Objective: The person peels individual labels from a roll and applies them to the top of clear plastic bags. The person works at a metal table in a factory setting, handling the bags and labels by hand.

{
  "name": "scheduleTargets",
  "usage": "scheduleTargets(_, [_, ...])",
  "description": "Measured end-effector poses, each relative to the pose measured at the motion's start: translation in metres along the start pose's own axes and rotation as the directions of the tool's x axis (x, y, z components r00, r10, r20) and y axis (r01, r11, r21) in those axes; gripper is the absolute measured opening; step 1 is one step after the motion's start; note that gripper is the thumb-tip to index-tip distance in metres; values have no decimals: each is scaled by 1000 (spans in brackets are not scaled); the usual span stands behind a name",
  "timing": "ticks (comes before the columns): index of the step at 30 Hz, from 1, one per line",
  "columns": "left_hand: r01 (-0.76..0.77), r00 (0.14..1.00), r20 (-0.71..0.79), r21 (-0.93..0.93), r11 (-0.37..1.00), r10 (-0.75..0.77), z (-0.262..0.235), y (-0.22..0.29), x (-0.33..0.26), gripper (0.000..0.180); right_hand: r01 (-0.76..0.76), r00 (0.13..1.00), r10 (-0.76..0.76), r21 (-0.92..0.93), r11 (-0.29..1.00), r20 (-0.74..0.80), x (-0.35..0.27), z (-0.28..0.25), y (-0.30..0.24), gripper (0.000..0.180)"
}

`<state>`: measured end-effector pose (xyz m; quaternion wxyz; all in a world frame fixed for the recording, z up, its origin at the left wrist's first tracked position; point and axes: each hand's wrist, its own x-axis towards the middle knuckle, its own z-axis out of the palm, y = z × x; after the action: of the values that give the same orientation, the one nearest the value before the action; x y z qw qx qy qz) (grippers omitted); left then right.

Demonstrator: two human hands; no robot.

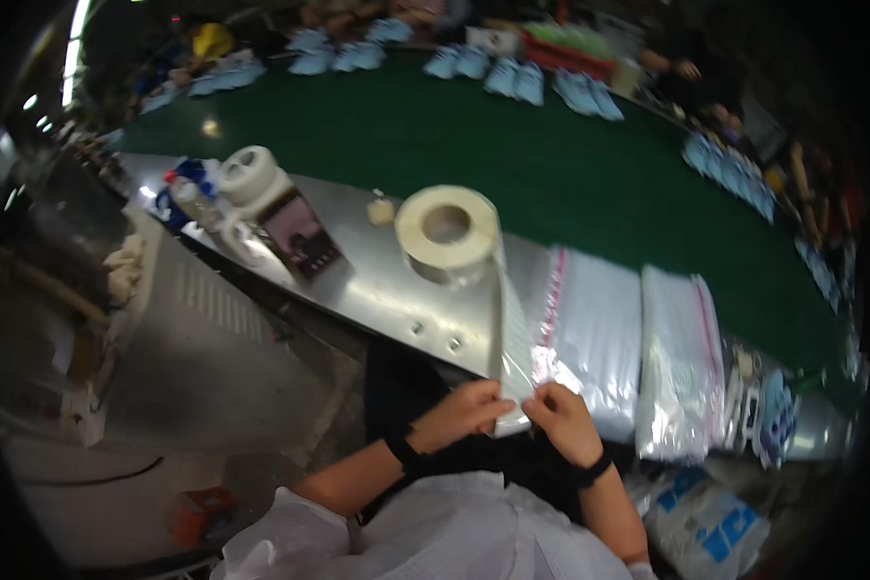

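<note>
A wide roll of off-white labels or tape [420, 215] lies on a narrow metal ledge in front of me. Its strip [514, 333] runs down from the roll's right side to my hands at the ledge's near edge. My left hand [472, 410] pinches the strip's end from the left, thumb against fingers. On the other side, my right hand [565, 421] is closed, its thumb and fingertips at the same end. Just right of the strip lies a stack of clear plastic bags [599, 329] with a pink edge line. Both wrists wear black bands.
A second bag stack [669, 358] lies farther right. White bottles [248, 179] and a phone [300, 234] stand on the left of the metal ledge. Beyond is a green conveyor belt [358, 126], with pale blue shoes [515, 79] along its far side and other people there.
</note>
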<state>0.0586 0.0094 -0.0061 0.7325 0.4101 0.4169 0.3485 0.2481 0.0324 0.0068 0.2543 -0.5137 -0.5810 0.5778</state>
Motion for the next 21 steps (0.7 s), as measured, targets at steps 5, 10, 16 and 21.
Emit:
scheduleTargets(5, [-84, 986, -165, -355, 931, 26, -47, 25, 56, 26, -40, 999, 41, 222, 974, 2, -11, -12, 16, 11])
scheduleTargets(10, [-239, 900, -434, -414, 878, 41, -108, 42, 70, 36, -18, 996, 13, 63, 998, 84, -21, -23, 20, 15])
scheduleTargets(16, [-292, 820, -512, 13, 956, 257, -67, 25, 21, 48, -145, 960, 150, -37, 989, 238, -44, -31, 23, 10])
scheduleTargets(21, [-134, 986, -59, 291, 947, 158, -2, 10, -31, 41, -55, 979, 50, 20, 998, 196, -28, -11, 6, 13])
